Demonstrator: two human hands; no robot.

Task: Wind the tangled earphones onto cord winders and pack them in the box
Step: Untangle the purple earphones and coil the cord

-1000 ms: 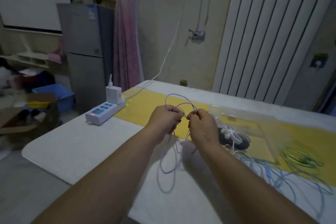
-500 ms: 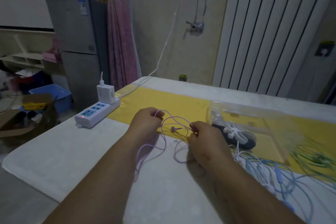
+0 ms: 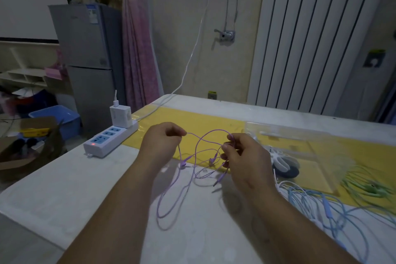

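Over white table (image 3: 64, 188), left hand (image 3: 159, 144) and right hand (image 3: 243, 156), apparently, pinch purple earphones (image 3: 192, 169).

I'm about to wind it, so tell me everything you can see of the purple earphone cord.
The purple earphones are a thin, pale lilac, rubbery-looking cord, still tangled in loose loops. The left hand and right hand pinch it above the white table. Earbuds and the plug dangle between the hands; one long loop trails onto the tabletop.
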